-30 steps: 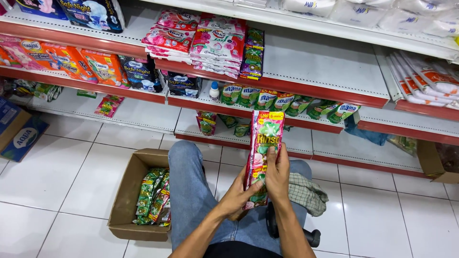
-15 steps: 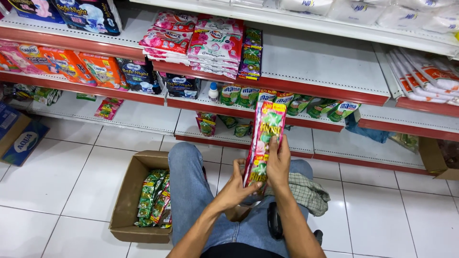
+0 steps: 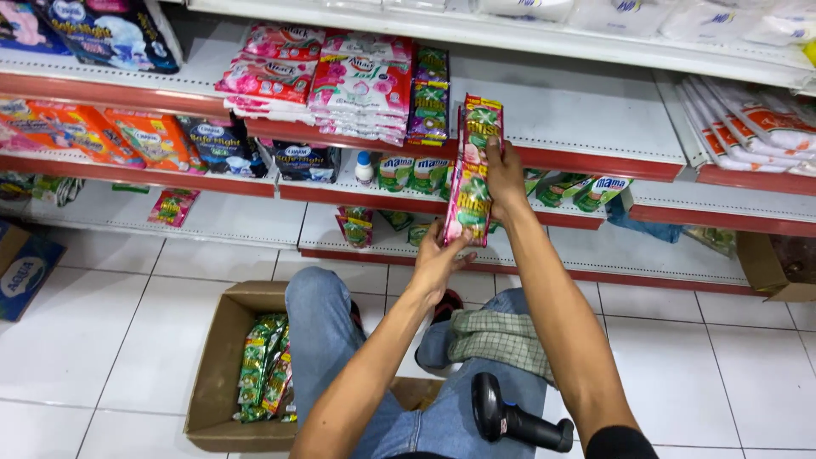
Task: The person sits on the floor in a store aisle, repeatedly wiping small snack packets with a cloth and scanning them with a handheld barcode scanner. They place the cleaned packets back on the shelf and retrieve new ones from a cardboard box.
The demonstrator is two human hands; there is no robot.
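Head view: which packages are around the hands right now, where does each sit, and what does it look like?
Sachet strip: red, green and pink, held upright by both hands before the shelves.
Pink pouches: flat stack, upper shelf, left of the strip.
Green sachets: packed in the open cardboard box on the floor.
Green pouches: row on the middle shelf.

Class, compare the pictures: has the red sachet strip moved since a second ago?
Yes. The sachet strip has gone up and forward, from over the lap to the red shelf edge, held by both hands.
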